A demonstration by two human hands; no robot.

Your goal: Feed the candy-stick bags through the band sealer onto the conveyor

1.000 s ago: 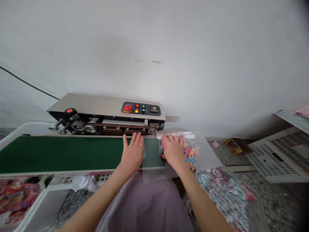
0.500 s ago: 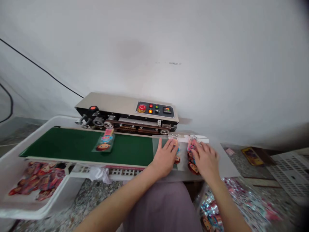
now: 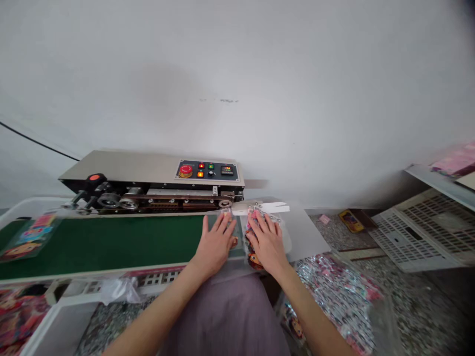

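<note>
My left hand (image 3: 217, 242) lies flat, fingers spread, on a clear packet (image 3: 233, 242) at the right end of the green conveyor belt (image 3: 111, 237). Beside it my right hand (image 3: 266, 240) rests flat on a small stack of colourful packets (image 3: 254, 259) on the grey feed plate (image 3: 304, 232). Both hands sit just in front of the sealing machine (image 3: 152, 183), near its intake slot. Another sealed packet (image 3: 27, 236) lies at the belt's far left end.
The machine's control panel (image 3: 208, 170) shows a red button and lit lamps. A big clear bag of packets (image 3: 337, 296) lies at my right. White crates (image 3: 419, 232) stand far right. A tray with packets (image 3: 18, 316) sits below the belt's left end.
The sealed packet has ridden the belt leftwards to its far end. My left hand has slid a packet onto the belt's right end; my right hand has moved in beside it.
</note>
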